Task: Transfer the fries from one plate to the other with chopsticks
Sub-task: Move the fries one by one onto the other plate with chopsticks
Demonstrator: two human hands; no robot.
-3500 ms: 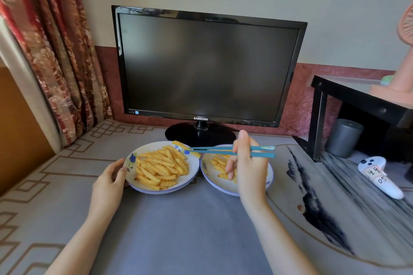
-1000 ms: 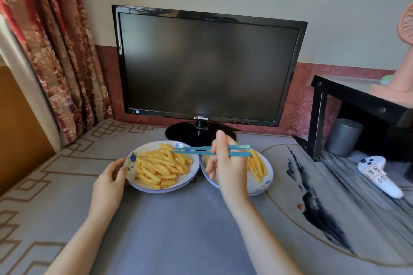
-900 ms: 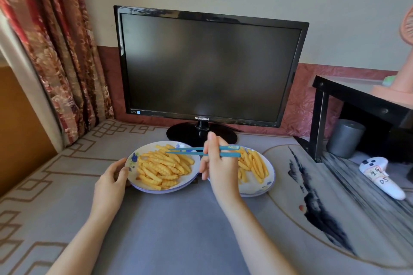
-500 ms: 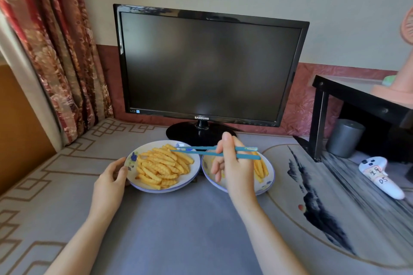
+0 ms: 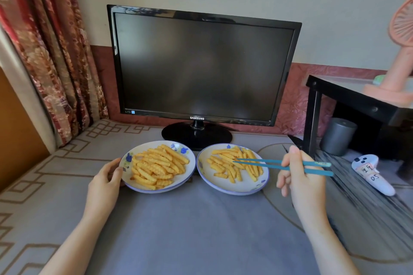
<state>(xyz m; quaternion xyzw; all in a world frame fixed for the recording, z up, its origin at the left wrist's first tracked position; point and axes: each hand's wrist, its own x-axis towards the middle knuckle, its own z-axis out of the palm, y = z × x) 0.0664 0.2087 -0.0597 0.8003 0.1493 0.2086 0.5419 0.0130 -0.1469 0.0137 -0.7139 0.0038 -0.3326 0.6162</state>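
Directly beyond both hands stands a large black monitor [image 5: 202, 67] with a dark screen, its round base just behind two plates. Under the hands lies a grey cloth-covered surface [image 5: 192, 225] with a tan line pattern out past the left hand. Beyond the right hand is a black shelf [image 5: 348, 98] carrying a pink fan [image 5: 396, 51]; beneath the shelf sits a grey cup [image 5: 339, 136], and a white controller [image 5: 369, 174] lies just right of that hand. Patterned red curtains [image 5: 42, 47] hang far beyond the left hand.

Between the hands, two white plates with blue flowers sit side by side, rims nearly touching. The left plate [image 5: 156, 188] holds the bigger pile of crinkle fries [image 5: 157, 166]. The right plate [image 5: 234, 190] holds a smaller pile of fries [image 5: 234, 166].

The left hand [image 5: 104, 182] rests at the left plate's near edge, fingers curled against the rim. The right hand [image 5: 300, 179] pinches a pair of blue chopsticks [image 5: 268, 164], which point left over the right plate. Their tips, slightly apart, reach into the smaller pile; whether they grip a fry cannot be told.
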